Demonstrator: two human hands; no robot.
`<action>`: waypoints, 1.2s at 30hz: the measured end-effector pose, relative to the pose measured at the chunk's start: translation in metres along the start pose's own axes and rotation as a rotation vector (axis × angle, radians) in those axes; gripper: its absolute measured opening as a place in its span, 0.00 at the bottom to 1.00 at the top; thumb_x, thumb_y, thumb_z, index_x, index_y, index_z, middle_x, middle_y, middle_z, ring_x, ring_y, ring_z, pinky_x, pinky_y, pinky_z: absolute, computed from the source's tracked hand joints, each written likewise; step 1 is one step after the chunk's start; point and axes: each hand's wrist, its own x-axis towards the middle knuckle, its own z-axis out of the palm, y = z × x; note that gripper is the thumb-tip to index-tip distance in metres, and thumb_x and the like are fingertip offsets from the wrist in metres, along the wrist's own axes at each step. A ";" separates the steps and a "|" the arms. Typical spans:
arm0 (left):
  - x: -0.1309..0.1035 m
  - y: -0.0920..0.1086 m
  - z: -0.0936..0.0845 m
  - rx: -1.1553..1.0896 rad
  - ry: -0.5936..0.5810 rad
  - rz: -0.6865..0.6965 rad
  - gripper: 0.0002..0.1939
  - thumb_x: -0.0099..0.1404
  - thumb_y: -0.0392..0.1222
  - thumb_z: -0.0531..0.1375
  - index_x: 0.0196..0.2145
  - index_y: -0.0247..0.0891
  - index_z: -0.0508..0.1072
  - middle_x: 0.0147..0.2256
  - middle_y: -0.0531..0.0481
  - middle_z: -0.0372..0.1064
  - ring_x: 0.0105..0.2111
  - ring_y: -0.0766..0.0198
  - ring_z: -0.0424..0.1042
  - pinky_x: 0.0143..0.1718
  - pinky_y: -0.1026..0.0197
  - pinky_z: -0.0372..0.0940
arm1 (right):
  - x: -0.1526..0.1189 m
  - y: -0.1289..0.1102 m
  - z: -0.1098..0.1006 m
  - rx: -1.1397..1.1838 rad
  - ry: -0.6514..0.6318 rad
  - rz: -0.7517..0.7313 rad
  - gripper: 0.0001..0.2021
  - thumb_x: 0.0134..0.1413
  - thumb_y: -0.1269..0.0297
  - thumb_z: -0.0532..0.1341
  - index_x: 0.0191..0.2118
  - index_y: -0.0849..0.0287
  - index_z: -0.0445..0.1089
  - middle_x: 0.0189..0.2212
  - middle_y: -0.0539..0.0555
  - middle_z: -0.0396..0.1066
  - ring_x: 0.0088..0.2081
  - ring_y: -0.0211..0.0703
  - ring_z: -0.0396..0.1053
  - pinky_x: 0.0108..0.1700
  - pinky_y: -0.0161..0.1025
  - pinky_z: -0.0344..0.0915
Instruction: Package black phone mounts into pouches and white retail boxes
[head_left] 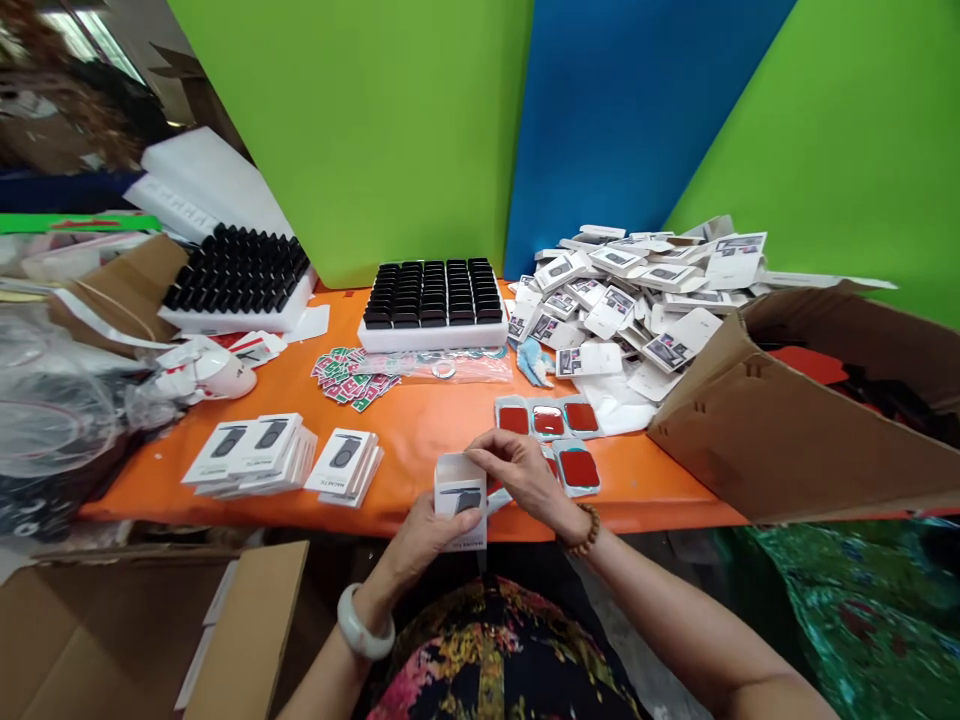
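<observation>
Your left fingers (466,521) grasp one box (448,501), flap (451,464) raised, at the bench's (420,425) near edge, your right fingers (489,459) touching it, grip unclear, with closed boxes (343,464) stacked left and a loose heap (611,305) right.

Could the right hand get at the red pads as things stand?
Probably yes: the right hand is right beside the red pads, and nothing seems to cover the nearest ones, though it is busy at the box.

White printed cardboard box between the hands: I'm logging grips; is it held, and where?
Yes: the left hand holds the box by its lower part, thumb across the front, and fingers of the right hand are at its raised top flap.
</observation>
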 end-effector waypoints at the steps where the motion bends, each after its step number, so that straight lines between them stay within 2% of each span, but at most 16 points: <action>1: -0.003 -0.006 -0.002 -0.077 -0.001 -0.051 0.23 0.51 0.50 0.68 0.40 0.31 0.75 0.35 0.42 0.76 0.36 0.53 0.75 0.40 0.56 0.68 | 0.002 0.008 0.000 -0.050 -0.078 0.009 0.11 0.57 0.57 0.57 0.32 0.59 0.70 0.25 0.49 0.69 0.26 0.38 0.66 0.29 0.36 0.65; 3: -0.008 -0.019 -0.006 -0.229 0.053 -0.130 0.22 0.50 0.50 0.69 0.38 0.30 0.75 0.34 0.41 0.76 0.33 0.55 0.75 0.37 0.57 0.69 | 0.010 0.022 -0.009 -0.261 -0.185 -0.034 0.10 0.58 0.59 0.56 0.39 0.58 0.71 0.35 0.53 0.73 0.34 0.41 0.70 0.36 0.39 0.67; 5: -0.012 -0.031 -0.008 -0.363 0.140 -0.193 0.22 0.48 0.48 0.70 0.37 0.30 0.75 0.34 0.40 0.77 0.31 0.56 0.76 0.35 0.58 0.70 | 0.019 0.032 -0.019 -0.536 -0.276 -0.096 0.14 0.55 0.64 0.59 0.48 0.58 0.68 0.47 0.58 0.70 0.45 0.46 0.69 0.47 0.44 0.65; 7: -0.014 -0.040 -0.008 -0.466 0.194 -0.230 0.21 0.48 0.45 0.71 0.38 0.31 0.74 0.35 0.40 0.77 0.32 0.56 0.77 0.35 0.59 0.71 | 0.025 0.037 -0.024 -0.784 -0.406 -0.110 0.20 0.50 0.69 0.63 0.51 0.59 0.66 0.51 0.61 0.67 0.51 0.51 0.65 0.52 0.47 0.62; 9: -0.015 -0.044 -0.007 -0.529 0.230 -0.254 0.19 0.50 0.41 0.70 0.37 0.31 0.72 0.34 0.41 0.77 0.33 0.55 0.77 0.35 0.59 0.72 | 0.030 0.037 -0.022 -0.959 -0.521 -0.077 0.21 0.47 0.70 0.65 0.49 0.61 0.67 0.47 0.62 0.68 0.49 0.53 0.65 0.51 0.47 0.62; 11: -0.016 -0.045 -0.006 -0.563 0.255 -0.267 0.16 0.51 0.39 0.69 0.37 0.32 0.71 0.33 0.43 0.77 0.33 0.55 0.78 0.36 0.59 0.72 | 0.034 0.036 -0.017 -1.047 -0.570 -0.034 0.20 0.44 0.69 0.67 0.47 0.62 0.69 0.43 0.61 0.68 0.45 0.53 0.66 0.46 0.45 0.63; 13: -0.017 -0.046 -0.005 -0.592 0.265 -0.271 0.16 0.53 0.39 0.69 0.37 0.33 0.70 0.31 0.46 0.76 0.34 0.55 0.78 0.37 0.58 0.72 | 0.037 0.035 -0.014 -1.032 -0.586 0.007 0.20 0.42 0.69 0.69 0.45 0.62 0.69 0.41 0.59 0.68 0.41 0.50 0.67 0.42 0.41 0.64; 16: -0.019 -0.047 -0.009 -0.617 0.234 -0.272 0.18 0.57 0.50 0.66 0.37 0.32 0.70 0.31 0.45 0.76 0.33 0.54 0.78 0.40 0.55 0.72 | 0.039 0.040 -0.016 -0.877 -0.590 0.032 0.20 0.40 0.71 0.69 0.43 0.59 0.68 0.40 0.55 0.67 0.37 0.44 0.67 0.37 0.37 0.64; 20: -0.021 -0.051 -0.015 -0.641 0.154 -0.273 0.32 0.58 0.67 0.56 0.38 0.30 0.71 0.31 0.40 0.75 0.29 0.54 0.78 0.37 0.52 0.73 | 0.031 0.045 -0.027 -0.546 -0.527 0.031 0.12 0.48 0.72 0.62 0.41 0.58 0.67 0.37 0.52 0.70 0.38 0.42 0.68 0.40 0.38 0.65; 24: -0.019 -0.057 -0.015 -0.646 0.066 -0.257 0.38 0.57 0.72 0.50 0.39 0.30 0.72 0.31 0.40 0.75 0.26 0.56 0.76 0.31 0.54 0.72 | 0.017 0.039 -0.031 -0.131 -0.291 0.102 0.10 0.52 0.65 0.61 0.41 0.58 0.67 0.37 0.51 0.71 0.38 0.41 0.69 0.42 0.41 0.67; 27: -0.015 -0.063 -0.007 -0.653 -0.043 -0.285 0.40 0.55 0.74 0.49 0.38 0.29 0.72 0.29 0.40 0.74 0.26 0.56 0.76 0.30 0.56 0.71 | 0.005 0.031 -0.021 0.131 -0.130 0.100 0.12 0.50 0.61 0.64 0.40 0.57 0.66 0.37 0.51 0.70 0.38 0.40 0.69 0.41 0.40 0.68; 29: -0.013 -0.066 0.000 -0.649 -0.108 -0.303 0.41 0.54 0.75 0.48 0.38 0.30 0.72 0.28 0.41 0.74 0.27 0.56 0.76 0.32 0.56 0.70 | -0.003 0.028 -0.011 0.167 -0.045 0.060 0.12 0.49 0.61 0.64 0.40 0.56 0.66 0.36 0.50 0.70 0.37 0.39 0.69 0.41 0.38 0.68; 32: -0.013 -0.069 0.009 -0.639 -0.191 -0.274 0.41 0.54 0.75 0.48 0.38 0.30 0.73 0.28 0.42 0.74 0.27 0.57 0.76 0.33 0.57 0.70 | -0.016 0.030 0.003 0.072 0.045 0.009 0.11 0.52 0.60 0.62 0.40 0.55 0.66 0.36 0.50 0.70 0.37 0.39 0.68 0.41 0.38 0.67; 36: -0.018 -0.073 0.013 -0.641 -0.235 -0.263 0.41 0.53 0.75 0.50 0.37 0.29 0.73 0.30 0.42 0.74 0.27 0.57 0.76 0.32 0.58 0.69 | -0.027 0.040 0.005 -0.063 0.083 0.004 0.10 0.54 0.60 0.61 0.42 0.55 0.67 0.37 0.51 0.71 0.39 0.41 0.68 0.42 0.38 0.67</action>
